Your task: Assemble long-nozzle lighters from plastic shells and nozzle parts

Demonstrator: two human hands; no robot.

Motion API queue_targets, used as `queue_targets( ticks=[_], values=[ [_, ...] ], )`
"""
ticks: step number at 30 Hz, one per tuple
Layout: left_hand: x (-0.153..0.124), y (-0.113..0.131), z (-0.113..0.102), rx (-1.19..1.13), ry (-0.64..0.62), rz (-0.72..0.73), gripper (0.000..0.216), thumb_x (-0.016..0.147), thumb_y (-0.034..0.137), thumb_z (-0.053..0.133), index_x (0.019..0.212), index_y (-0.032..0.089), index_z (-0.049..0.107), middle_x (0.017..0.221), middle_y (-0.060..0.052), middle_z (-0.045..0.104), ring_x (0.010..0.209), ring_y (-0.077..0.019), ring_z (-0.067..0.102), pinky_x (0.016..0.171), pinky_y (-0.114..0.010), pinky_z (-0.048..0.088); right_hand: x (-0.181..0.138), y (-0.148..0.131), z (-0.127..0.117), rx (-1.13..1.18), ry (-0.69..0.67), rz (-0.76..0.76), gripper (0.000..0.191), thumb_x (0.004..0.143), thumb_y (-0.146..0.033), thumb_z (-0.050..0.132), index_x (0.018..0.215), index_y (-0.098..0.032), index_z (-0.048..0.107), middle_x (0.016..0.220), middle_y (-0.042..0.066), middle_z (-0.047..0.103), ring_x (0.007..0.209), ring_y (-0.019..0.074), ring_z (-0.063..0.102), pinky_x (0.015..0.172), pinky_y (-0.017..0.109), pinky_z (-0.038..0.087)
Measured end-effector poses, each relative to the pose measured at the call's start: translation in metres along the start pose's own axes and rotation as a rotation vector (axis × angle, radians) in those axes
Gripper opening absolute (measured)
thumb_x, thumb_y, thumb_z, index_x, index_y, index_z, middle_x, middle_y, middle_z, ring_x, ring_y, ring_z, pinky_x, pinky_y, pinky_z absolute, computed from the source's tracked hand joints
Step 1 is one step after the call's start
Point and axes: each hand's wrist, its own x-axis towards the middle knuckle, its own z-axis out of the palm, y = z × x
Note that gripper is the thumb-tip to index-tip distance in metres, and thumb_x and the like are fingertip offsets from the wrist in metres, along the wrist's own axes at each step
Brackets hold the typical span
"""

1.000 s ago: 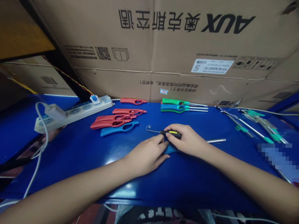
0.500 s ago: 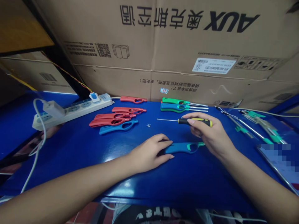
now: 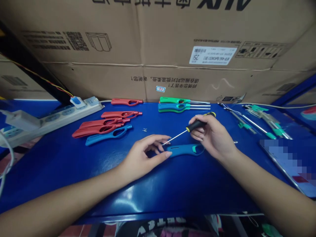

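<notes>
A blue long-nosed lighter (image 3: 181,150) lies across the table, its green trigger showing and its metal tube passing under my right hand. My right hand (image 3: 209,131) is closed around a black-and-yellow screwdriver (image 3: 196,126), whose shaft slants down to the left. Its tip reaches among the fingers of my left hand (image 3: 148,151), by the lighter's handle end. The left thumb is at that end, with the fingers curved and apart; anything small at the screwdriver tip is hidden. Several tiny screws (image 3: 144,130) lie beyond my left hand.
Several red lighter shells (image 3: 101,125) and a blue shell (image 3: 108,135) lie left, near a white power strip (image 3: 53,117). Green and blue lighters (image 3: 172,107) lie at the back before a cardboard box (image 3: 118,75). Metal tubes (image 3: 256,126) and a phone-like device (image 3: 283,164) are right.
The screwdriver has swung from level to tilted, its tip now down at my left fingers. My left hand has slid back to the lighter's end and loosened. The view has shifted.
</notes>
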Motion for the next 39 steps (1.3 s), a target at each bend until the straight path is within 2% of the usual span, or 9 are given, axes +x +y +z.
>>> queue_targets(
  ticks=[7, 14, 20, 27, 39],
  values=[
    [-0.004, 0.010, -0.004, 0.156, 0.046, 0.146, 0.010, 0.091, 0.021, 0.071, 0.097, 0.016, 0.076, 0.091, -0.005, 0.076, 0.080, -0.0138, 0.070, 0.072, -0.022, 0.056, -0.002, 0.001, 0.002, -0.031, -0.029, 0.000, 0.022, 0.078, -0.032, 0.070, 0.066, -0.014, 0.073, 0.052, -0.003, 0.044, 0.046, 0.0060, 0.032, 0.043, 0.022, 0.024],
    [-0.003, 0.011, -0.005, 0.209, 0.092, 0.228, 0.005, 0.087, 0.016, 0.075, 0.090, 0.017, 0.079, 0.087, -0.003, 0.079, 0.077, -0.0128, 0.074, 0.073, -0.019, 0.057, -0.002, 0.000, 0.001, -0.009, -0.033, 0.035, 0.022, 0.078, -0.032, 0.069, 0.066, -0.014, 0.073, 0.050, -0.004, 0.040, 0.046, 0.0064, 0.030, 0.042, 0.022, 0.025],
    [-0.003, 0.011, -0.006, 0.224, 0.122, 0.221, 0.008, 0.085, 0.016, 0.078, 0.091, 0.020, 0.081, 0.089, -0.002, 0.081, 0.075, -0.0133, 0.076, 0.074, -0.019, 0.060, -0.003, -0.001, 0.001, -0.013, -0.025, 0.018, 0.021, 0.078, -0.031, 0.068, 0.065, -0.014, 0.072, 0.050, -0.004, 0.041, 0.046, 0.0065, 0.031, 0.042, 0.022, 0.026],
    [-0.003, 0.012, -0.006, 0.233, 0.130, 0.205, 0.008, 0.086, 0.020, 0.077, 0.092, 0.020, 0.082, 0.090, -0.002, 0.081, 0.069, -0.0143, 0.075, 0.074, -0.023, 0.063, -0.006, -0.001, 0.003, -0.089, 0.025, -0.074, 0.019, 0.077, -0.030, 0.068, 0.064, -0.016, 0.071, 0.051, -0.003, 0.043, 0.045, 0.0067, 0.033, 0.041, 0.023, 0.026],
    [-0.003, 0.009, -0.005, 0.258, 0.133, 0.184, 0.007, 0.083, 0.020, 0.080, 0.090, 0.020, 0.082, 0.088, -0.001, 0.081, 0.070, -0.0144, 0.076, 0.075, -0.022, 0.063, -0.011, -0.004, 0.009, -0.145, 0.053, -0.188, 0.019, 0.078, -0.029, 0.069, 0.063, -0.017, 0.069, 0.054, -0.002, 0.047, 0.044, 0.0066, 0.035, 0.040, 0.024, 0.026]
  ],
)
